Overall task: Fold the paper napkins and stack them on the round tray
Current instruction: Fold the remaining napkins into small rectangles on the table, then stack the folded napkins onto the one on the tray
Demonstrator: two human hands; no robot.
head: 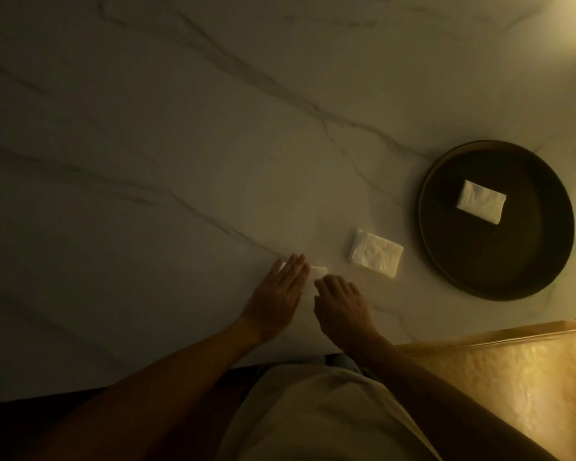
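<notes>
— Marble, is it, that bench (180,128)?

— Pale marble with grey veins running slantwise, dimly lit. Warm light falls from the far right corner, and a golden, hammered-looking panel (512,377) stands at the near right edge.

— Any writing or labels?

— None that I can read on anything.

— Where are the napkins?

— One folded napkin (481,201) lies inside the dark round tray (446,261), toward its far side. The tray sits on the right of the bench. A small stack of napkins (375,252) rests on the marble just left of the tray, apart from it. A third napkin (317,271) lies near the bench's front edge, mostly hidden beneath both hands.

— And the grip of each hand?

— The left hand (278,294) lies flat, fingers straight and together, pressing down on that napkin. The right hand (341,301) has its fingers bent down at the napkin's right edge; whether they pinch the paper, I cannot tell.
</notes>
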